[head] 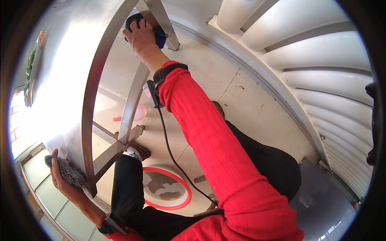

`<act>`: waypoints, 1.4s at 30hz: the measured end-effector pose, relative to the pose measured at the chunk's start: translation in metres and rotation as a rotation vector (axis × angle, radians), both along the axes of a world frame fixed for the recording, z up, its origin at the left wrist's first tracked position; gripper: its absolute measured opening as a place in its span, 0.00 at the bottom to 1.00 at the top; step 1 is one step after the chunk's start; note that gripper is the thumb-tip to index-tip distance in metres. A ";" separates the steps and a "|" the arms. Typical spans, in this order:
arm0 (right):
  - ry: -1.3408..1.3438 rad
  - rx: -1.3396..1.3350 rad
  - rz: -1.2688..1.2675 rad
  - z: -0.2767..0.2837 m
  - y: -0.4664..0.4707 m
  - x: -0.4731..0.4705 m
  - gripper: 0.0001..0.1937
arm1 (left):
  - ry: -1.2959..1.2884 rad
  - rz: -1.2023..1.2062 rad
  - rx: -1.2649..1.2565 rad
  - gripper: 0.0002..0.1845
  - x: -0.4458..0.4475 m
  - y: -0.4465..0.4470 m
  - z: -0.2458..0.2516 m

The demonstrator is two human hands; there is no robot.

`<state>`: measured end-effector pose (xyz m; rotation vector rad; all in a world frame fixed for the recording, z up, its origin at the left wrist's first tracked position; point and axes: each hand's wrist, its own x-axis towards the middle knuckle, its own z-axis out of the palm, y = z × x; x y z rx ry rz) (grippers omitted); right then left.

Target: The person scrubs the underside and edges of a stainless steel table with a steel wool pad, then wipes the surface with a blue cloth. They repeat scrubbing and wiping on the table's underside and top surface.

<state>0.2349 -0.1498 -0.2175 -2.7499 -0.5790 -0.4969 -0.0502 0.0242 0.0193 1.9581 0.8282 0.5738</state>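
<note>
My right hand point(141, 37) is at the top, pressing a dark blue cloth point(160, 38) against the metal leg point(169, 25) of a stainless-steel table. At the lower left, my left hand point(60, 177) holds a grey metal scouring pad point(71, 174) by the corner of the shiny tabletop point(75, 69). Below, between my legs, stands a bucket with a red rim point(190, 195) and murky, foamy water inside. A small black device point(153, 94) with a cable is attached near my right wrist.
A white radiator point(319, 57) runs along the right wall. Steel crossbars point(110, 158) join the table's legs. Something green in a packet point(30, 69) lies at the far left. A grey flat surface point(319, 205) is at the lower right, and a pink object point(139, 113) is on the tiled floor.
</note>
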 end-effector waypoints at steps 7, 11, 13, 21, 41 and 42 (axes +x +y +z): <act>0.022 -0.187 -0.028 0.000 0.000 -0.003 0.10 | -0.040 -0.019 -0.042 0.17 0.002 0.001 -0.001; -0.057 -0.282 -0.019 0.008 -0.009 -0.022 0.09 | -0.059 -0.045 -0.012 0.17 0.002 -0.005 -0.001; -0.005 -0.174 0.005 0.010 -0.015 -0.042 0.10 | -0.085 -0.081 -0.056 0.17 0.001 -0.007 -0.001; 0.026 0.415 0.084 0.015 -0.001 -0.142 0.12 | -0.099 -0.039 -0.173 0.15 0.001 0.002 -0.007; -0.048 0.454 0.000 0.004 -0.050 -0.114 0.19 | -0.097 -0.042 -0.082 0.16 0.000 -0.002 -0.006; -0.072 0.481 -0.049 0.005 -0.051 -0.101 0.18 | -0.100 -0.033 -0.080 0.15 0.000 -0.002 -0.007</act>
